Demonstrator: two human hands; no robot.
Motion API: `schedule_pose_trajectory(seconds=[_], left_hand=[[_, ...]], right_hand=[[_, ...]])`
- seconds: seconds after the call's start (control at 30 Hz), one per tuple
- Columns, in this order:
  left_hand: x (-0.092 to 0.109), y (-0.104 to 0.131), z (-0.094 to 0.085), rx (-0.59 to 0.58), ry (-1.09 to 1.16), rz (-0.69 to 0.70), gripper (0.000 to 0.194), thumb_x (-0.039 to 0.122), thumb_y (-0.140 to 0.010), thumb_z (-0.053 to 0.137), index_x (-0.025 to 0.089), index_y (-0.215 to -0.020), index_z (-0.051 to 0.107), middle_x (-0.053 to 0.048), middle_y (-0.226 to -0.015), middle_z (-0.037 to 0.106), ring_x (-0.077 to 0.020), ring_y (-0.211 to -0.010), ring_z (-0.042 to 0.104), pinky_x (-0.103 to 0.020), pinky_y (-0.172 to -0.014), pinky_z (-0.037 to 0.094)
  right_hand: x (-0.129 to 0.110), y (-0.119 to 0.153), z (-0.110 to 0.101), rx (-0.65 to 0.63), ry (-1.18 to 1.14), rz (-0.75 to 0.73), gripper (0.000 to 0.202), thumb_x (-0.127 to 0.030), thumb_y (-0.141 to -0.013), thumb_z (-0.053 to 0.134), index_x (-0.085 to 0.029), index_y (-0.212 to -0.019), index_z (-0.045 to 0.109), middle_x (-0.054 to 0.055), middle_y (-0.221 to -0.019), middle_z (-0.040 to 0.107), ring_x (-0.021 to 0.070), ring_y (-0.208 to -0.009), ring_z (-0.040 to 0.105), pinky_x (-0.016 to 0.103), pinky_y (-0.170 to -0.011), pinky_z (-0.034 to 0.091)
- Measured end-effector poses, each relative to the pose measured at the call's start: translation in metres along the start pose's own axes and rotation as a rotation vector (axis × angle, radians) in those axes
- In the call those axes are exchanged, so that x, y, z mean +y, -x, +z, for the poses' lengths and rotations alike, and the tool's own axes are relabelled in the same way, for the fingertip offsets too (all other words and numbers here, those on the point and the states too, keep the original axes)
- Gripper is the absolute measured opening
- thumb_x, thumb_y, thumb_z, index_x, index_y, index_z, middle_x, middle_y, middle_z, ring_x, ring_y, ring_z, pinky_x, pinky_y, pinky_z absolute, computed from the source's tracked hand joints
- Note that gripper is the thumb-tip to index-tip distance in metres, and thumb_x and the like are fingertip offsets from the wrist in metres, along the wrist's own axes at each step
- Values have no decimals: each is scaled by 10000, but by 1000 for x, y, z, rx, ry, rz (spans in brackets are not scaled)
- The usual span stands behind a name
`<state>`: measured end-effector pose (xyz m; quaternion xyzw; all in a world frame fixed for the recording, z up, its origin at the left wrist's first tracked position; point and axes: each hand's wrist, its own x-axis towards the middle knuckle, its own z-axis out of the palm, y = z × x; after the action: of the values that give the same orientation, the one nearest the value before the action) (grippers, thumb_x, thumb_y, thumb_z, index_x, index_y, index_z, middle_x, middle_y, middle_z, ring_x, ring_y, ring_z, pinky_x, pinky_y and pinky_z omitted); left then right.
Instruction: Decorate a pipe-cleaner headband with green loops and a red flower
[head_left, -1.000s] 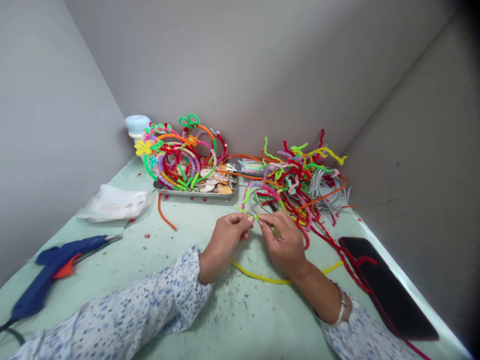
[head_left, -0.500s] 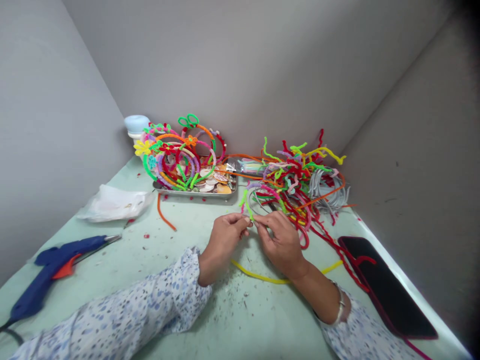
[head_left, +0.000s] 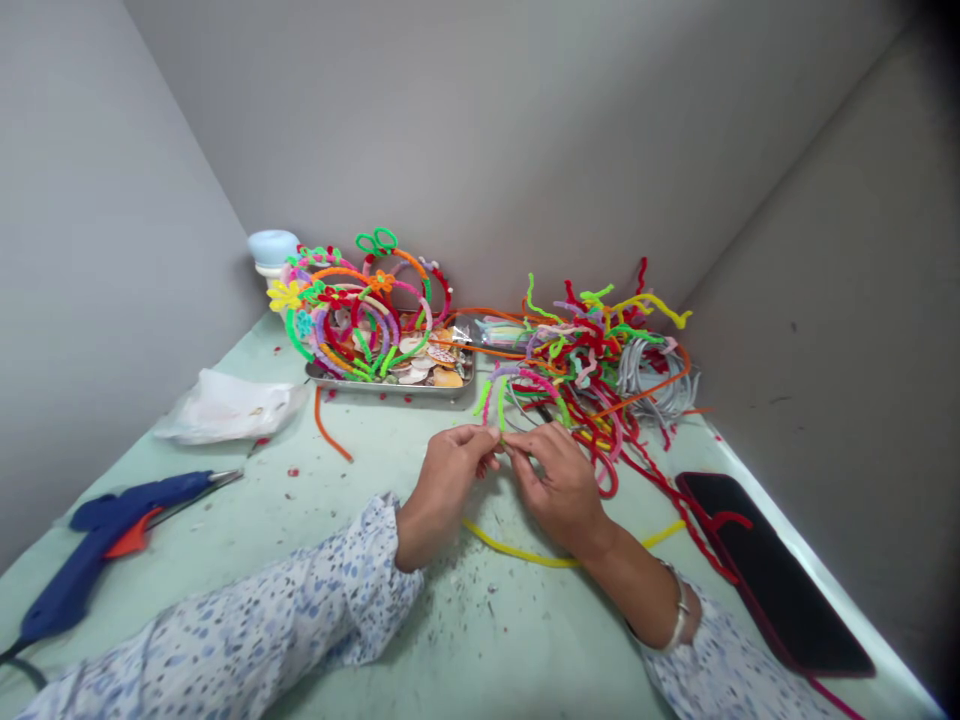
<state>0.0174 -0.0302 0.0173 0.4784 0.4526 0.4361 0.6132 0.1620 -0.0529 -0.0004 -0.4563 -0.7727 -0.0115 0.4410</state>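
Down close to us, our arms in spotted sleeves (head_left: 225, 620) reach forward and lean in toward each other. A yellow fuzzy stick (head_left: 525, 556) lies sideways on the pale green table (head_left: 487, 660) and goes under our right wrist. The blue glue gun (head_left: 127, 540) is off to the left, and the black phone (head_left: 772, 560) is off to the right. Further up, our left hand (head_left: 450, 480) and right hand (head_left: 562, 485) nearly meet, with backs up and fingers bent. Both pinch the near end of a light green fuzzy stick (head_left: 502, 400) between thumb and fingertips. The long way of it runs almost straight away from us, so most of it sticks out past our fingers. Its far end meets the pink and purple arch (head_left: 536, 378), but we can't tell if they are joined. Behind that are a messy heap of fuzzy sticks (head_left: 592, 335) and, to the left, a metal tray (head_left: 390, 387) with bright hoops (head_left: 382, 281).
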Motion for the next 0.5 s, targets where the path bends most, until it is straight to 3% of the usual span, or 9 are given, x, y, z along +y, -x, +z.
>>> schedule_pose_trajectory(seconds=[0.27,0.5], left_hand=[[2,-1,1,13,14,-1,238,352,-741,592,153,-611,586,-3,-565,527,-106,-538,433,-245,-551,332],[2,1,0,-20,35,54,208,346,-770,588,149,-710,614,-3,-604,557,-106,-579,458,-234,-579,347]], right_hand=[[-2,-1,0,29,-14,13,133,-138,-858,521,-194,-964,578,55,-849,622,197,-804,519,363,-745,439],[-4,-1,0,49,-28,5,129,-123,-843,536,-204,-940,563,49,-830,611,199,-792,523,365,-734,447]])
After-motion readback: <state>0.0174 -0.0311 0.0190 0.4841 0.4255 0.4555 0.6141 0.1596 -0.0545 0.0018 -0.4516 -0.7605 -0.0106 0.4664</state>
